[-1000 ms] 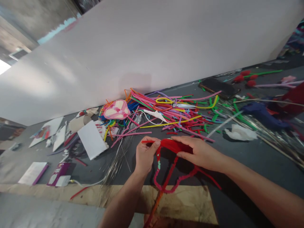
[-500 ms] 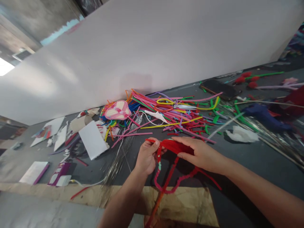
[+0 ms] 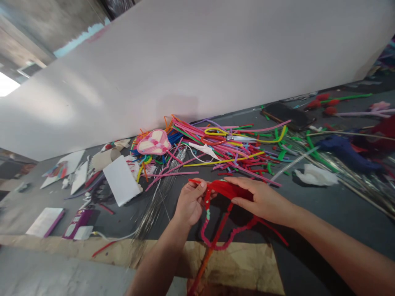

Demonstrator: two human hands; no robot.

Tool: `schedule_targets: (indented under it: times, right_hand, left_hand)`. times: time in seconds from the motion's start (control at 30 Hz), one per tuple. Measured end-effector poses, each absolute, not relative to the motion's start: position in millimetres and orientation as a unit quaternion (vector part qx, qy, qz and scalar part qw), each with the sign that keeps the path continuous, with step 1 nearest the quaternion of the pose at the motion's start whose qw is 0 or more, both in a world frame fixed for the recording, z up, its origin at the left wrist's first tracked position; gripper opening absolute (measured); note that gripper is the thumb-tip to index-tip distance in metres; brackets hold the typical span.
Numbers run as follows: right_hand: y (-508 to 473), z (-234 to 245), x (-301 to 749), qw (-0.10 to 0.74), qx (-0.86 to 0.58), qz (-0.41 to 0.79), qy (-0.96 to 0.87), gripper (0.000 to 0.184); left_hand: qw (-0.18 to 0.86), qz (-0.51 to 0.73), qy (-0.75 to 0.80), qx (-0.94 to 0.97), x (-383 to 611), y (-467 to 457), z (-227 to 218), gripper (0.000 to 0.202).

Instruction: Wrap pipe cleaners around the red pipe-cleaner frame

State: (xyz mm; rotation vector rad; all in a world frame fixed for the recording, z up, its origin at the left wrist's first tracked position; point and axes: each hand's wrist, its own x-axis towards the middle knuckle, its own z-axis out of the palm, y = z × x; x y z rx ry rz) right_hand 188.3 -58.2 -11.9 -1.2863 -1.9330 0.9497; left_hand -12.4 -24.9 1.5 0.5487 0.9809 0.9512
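Over dark tabletop (image 3: 327, 209), left hand (image 3: 189, 203) and right hand (image 3: 262, 200) pinch one fuzzy red pipe-cleaner loop (image 3: 222, 188).

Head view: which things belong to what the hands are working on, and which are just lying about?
In hand: left hand pinching and right hand holding the red pipe-cleaner piece; pink-red loop hanging from it.
Lying about: pipe-cleaner pile, scissors, phone, blue tool, white tissue, white card, pink woven piece.
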Motion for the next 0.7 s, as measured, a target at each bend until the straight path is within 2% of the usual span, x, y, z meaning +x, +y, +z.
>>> schedule_targets:
  times: [0.7]
  right_hand:
    - [-59.7, -12.0, 187.5, 0.329, -0.488, 0.345, -0.731, 0.051]
  left_hand:
    - [0.777, 0.410, 0.440, 0.182, -12.6, -26.2, -1.4, 0.029]
